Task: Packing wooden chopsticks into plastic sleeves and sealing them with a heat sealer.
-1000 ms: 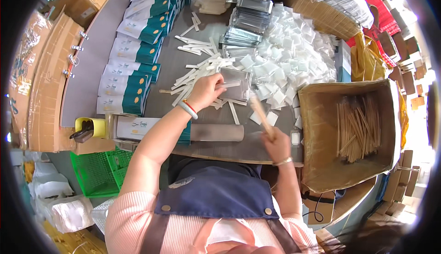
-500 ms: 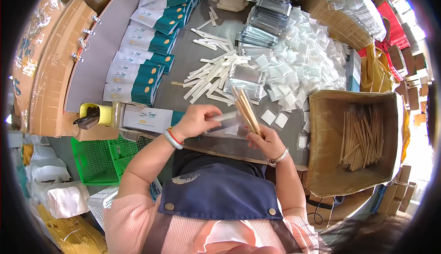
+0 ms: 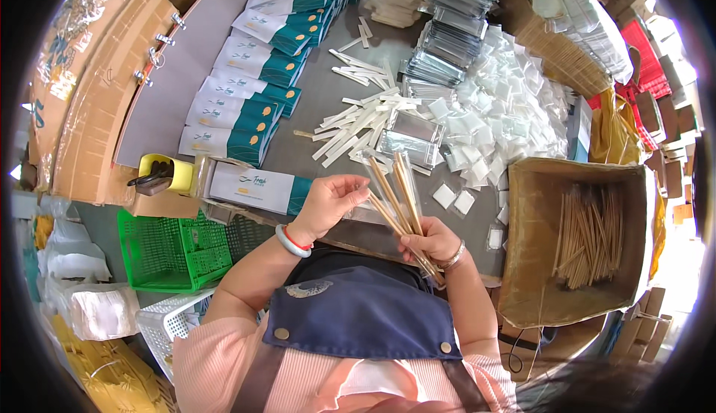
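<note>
Wooden sticks (image 3: pixel 409 200) now fanned apart, right hand (image 3: pixel 436 242) grasping them, left hand (image 3: pixel 332 202) at one tip, its grip unclear

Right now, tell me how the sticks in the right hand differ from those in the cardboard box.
The held sticks are gripped in the right hand; the boxed sticks lie inside the cardboard box. The held sticks are fewer; the boxed sticks form a bigger pile. Both are slender and tan.
</note>
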Motion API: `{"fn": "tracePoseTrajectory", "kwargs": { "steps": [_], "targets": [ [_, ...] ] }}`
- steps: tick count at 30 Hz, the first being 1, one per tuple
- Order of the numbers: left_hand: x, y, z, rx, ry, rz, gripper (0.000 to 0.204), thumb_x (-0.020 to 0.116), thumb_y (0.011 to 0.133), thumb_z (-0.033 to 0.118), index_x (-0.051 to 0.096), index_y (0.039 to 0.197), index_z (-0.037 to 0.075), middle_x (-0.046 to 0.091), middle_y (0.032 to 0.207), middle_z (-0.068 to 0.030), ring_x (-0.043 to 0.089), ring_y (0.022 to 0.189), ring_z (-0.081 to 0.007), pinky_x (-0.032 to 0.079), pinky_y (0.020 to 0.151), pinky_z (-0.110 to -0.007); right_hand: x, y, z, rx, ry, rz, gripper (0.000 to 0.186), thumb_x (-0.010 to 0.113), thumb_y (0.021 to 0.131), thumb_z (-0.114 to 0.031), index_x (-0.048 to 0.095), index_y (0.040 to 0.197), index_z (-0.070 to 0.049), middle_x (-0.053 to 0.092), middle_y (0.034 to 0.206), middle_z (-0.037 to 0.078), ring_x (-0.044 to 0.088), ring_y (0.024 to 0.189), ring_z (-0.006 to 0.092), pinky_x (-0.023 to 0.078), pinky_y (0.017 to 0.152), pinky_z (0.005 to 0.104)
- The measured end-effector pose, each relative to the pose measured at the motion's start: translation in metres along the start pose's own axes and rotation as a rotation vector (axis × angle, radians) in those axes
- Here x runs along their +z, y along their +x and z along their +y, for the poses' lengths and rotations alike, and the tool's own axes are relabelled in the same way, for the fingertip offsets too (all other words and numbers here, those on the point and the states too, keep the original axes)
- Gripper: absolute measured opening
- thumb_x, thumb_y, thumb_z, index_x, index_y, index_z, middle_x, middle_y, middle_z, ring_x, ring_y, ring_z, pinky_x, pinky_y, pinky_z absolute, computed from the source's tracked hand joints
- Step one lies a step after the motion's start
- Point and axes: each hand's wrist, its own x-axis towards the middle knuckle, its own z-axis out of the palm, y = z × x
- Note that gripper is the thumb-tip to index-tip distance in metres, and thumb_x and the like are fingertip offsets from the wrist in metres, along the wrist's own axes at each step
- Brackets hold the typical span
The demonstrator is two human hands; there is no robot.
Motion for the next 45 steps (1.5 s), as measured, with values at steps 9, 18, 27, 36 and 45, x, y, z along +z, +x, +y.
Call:
{"fn": "tracePoseTrajectory", "kwargs": {
  "steps": [9, 18, 27, 36, 45],
  "targets": [
    [-0.019, -0.002, -0.009, 0.064, 0.277, 0.130, 0.006, 0.069, 0.080, 0.002, 0.066, 0.083, -0.001, 0.066, 0.075, -0.0040, 0.058, 0.065, -0.0071, 0.047, 0.059, -0.020, -0.012, -0.019, -0.009, -0.002, -0.312, 0.216, 0.022, 0.073, 0.076, -0.008, 0.059, 0.090, 0.001, 0.063, 0.075, 0.005, 0.063, 0.064, 0.0128, 0.052, 0.059, 0.0252],
    [-0.015, 0.006, -0.008, -0.125, -0.396, 0.158, 0.018, 0.060, 0.091, 0.015, 0.063, 0.103, 0.001, 0.063, 0.080, -0.0028, 0.059, 0.069, -0.0092, 0.049, 0.065, -0.022, -0.024, -0.029, -0.007, -0.068, -0.277, 0.271, 0.022, 0.075, 0.075, -0.010, 0.060, 0.087, 0.001, 0.065, 0.075, 0.006, 0.062, 0.063, 0.0133, 0.051, 0.060, 0.0249],
    [0.004, 0.010, -0.011, -0.036, -0.208, 0.183, 0.024, 0.058, 0.093, 0.019, 0.062, 0.106, -0.001, 0.064, 0.082, -0.0056, 0.062, 0.075, -0.0121, 0.052, 0.070, -0.026, -0.010, -0.007, 0.018, -0.172, -0.203, 0.340, 0.017, 0.073, 0.078, -0.011, 0.062, 0.083, 0.001, 0.064, 0.071, 0.005, 0.058, 0.060, 0.0093, 0.047, 0.055, 0.0227],
    [0.011, 0.014, 0.081, 0.409, 0.572, -0.104, 0.018, 0.053, 0.095, 0.012, 0.059, 0.102, -0.003, 0.062, 0.080, -0.0065, 0.061, 0.065, -0.0111, 0.051, 0.059, -0.025, 0.011, -0.021, -0.018, -0.658, -0.464, 0.752, 0.007, 0.059, 0.089, -0.007, 0.060, 0.091, -0.001, 0.063, 0.088, 0.007, 0.058, 0.066, 0.0134, 0.046, 0.057, 0.0238],
    [0.020, -0.003, 0.031, 0.359, 1.015, -0.486, 0.018, 0.066, 0.080, 0.014, 0.065, 0.095, 0.005, 0.063, 0.081, -0.0144, 0.060, 0.070, -0.0325, 0.048, 0.064, -0.038, 0.019, -0.022, -0.020, -0.651, -0.793, 0.697, 0.011, 0.066, 0.079, -0.002, 0.066, 0.090, -0.002, 0.061, 0.067, 0.003, 0.057, 0.057, 0.0151, 0.044, 0.052, 0.0270]
  ]
}}
